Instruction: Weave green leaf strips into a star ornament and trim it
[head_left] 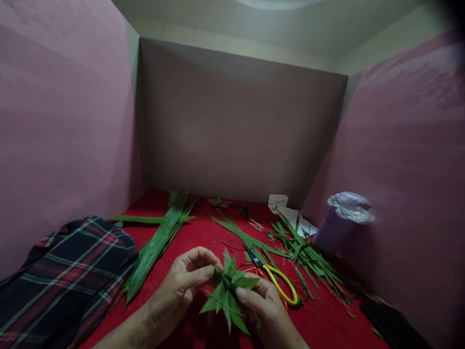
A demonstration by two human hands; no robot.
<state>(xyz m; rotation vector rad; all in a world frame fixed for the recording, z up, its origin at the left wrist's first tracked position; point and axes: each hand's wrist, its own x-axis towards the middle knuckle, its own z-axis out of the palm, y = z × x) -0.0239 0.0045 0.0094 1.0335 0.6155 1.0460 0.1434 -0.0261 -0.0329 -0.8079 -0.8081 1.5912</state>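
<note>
Our left hand (180, 279) and right hand (268, 310) clamped on the leaf star (227, 290), room ahead toward the tabletop's (198, 236) far edge

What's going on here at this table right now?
A person is handling a spiky green leaf piece with both hands: the left hand pinches its upper edge, and the right hand holds its other side. On the red cloth, scissors lie just beyond the right hand, leaf strips farther right, long leaves to the left.
</note>
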